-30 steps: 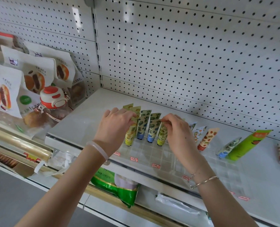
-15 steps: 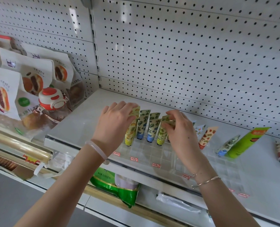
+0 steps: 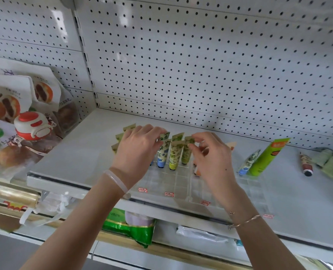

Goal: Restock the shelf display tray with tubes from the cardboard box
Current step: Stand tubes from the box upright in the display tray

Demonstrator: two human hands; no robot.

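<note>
- The left hand (image 3: 138, 151) is palm down over the left end of the row of tubes (image 3: 175, 154). Its fingertips lie bent on the flat top edge of the blue-capped tube (image 3: 162, 152). The thumb is hidden, so a grip there cannot be confirmed.
- The right hand (image 3: 214, 162) pinches the flat top of the green-leaf tube (image 3: 187, 151) between thumb and forefinger; its other fingers are loosely curled.
- The tubes stand cap down, leaning back, in the rear cells of the clear tray (image 3: 161, 184), between and just beyond the two hands. More tube tops show behind the left hand.
- The front cells of the tray, below both hands, hold no tubes; red labels mark its front edge.
- Right of the right hand, a tall green tube (image 3: 266, 156) and a small tube touching it stand in a second clear tray (image 3: 257, 186).
- Further right, a loose tube (image 3: 305, 164) lies flat on the shelf (image 3: 74, 152).
- Left of the left hand are snack bags (image 3: 4, 106) and a bottle with a red and white lid (image 3: 32, 123).
- A white bangle (image 3: 116, 181) is on the left wrist, a thin bracelet (image 3: 245, 222) on the right.
</note>
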